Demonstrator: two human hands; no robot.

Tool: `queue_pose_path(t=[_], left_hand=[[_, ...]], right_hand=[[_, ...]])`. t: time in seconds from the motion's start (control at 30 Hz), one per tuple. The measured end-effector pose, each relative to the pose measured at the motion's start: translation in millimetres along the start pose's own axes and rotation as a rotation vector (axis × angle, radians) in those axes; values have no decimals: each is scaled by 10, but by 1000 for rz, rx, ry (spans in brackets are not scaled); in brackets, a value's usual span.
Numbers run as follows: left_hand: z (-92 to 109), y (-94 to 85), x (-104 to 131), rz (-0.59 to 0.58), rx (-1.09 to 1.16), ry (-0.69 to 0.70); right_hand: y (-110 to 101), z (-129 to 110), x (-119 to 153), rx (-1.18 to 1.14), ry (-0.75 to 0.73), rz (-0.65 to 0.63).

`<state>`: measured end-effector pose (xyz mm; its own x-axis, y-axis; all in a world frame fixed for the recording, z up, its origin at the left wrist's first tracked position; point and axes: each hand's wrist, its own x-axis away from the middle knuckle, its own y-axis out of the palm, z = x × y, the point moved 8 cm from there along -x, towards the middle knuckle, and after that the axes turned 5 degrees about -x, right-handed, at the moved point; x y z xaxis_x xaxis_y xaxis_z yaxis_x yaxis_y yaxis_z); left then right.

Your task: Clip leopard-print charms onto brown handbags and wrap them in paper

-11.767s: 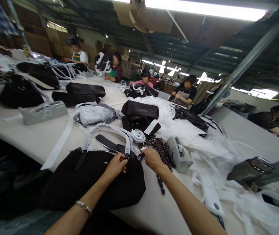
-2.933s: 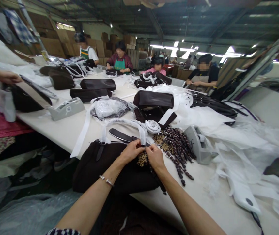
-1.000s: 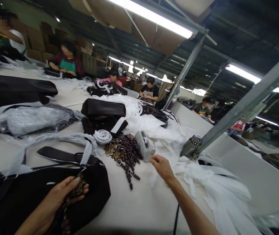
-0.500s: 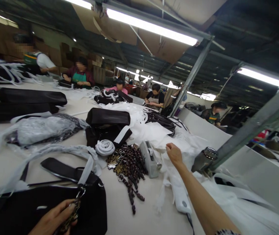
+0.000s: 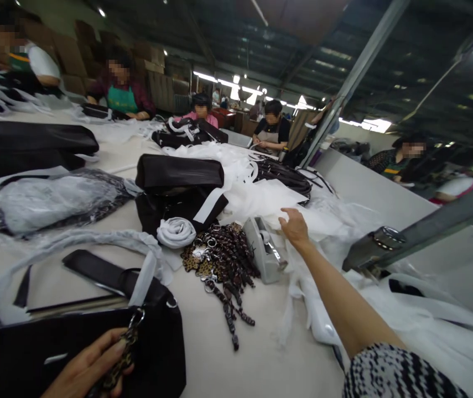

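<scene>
My left hand [image 5: 91,362] is closed on a leopard-print charm [image 5: 122,354], whose metal clasp hangs at the strap end of a black bag [image 5: 157,345]. Pale wrapping covers the bag's handle [image 5: 95,239]. Over white sheets [image 5: 261,202], my right hand [image 5: 294,225] reaches out with thumb and finger apart and nothing visible in it. Just left of that hand stands a grey tape dispenser [image 5: 264,254]. A pile of dark beaded charms [image 5: 232,260] with metal rings lies beside the dispenser.
Behind the charms are a rolled white strip [image 5: 176,232] and stacked black bags [image 5: 180,172]. A plastic-wrapped bundle [image 5: 62,202] lies left. A dark flask [image 5: 375,247] stands right, by a metal post [image 5: 439,221]. Several people sit farther back.
The view has shifted. My right hand has opened its fingers and more of my right sleeve shows. My left hand keeps its hold on the charm.
</scene>
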<state>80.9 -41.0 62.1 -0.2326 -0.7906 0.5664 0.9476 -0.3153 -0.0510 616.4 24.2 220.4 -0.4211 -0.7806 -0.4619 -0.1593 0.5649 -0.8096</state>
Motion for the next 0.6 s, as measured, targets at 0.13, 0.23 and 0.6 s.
queue_pose_path(t=[0.13, 0.23, 0.6], left_hand=[[-35, -3, -27, -96, -30, -118], [20, -16, 4, -88, -67, -108], [762, -199, 568, 330, -518, 505]], right_hand=[[-366, -8, 562, -79, 13, -5], [-643, -230, 1221, -229, -39, -108], [-172, -473, 2697, 43, 9, -792]])
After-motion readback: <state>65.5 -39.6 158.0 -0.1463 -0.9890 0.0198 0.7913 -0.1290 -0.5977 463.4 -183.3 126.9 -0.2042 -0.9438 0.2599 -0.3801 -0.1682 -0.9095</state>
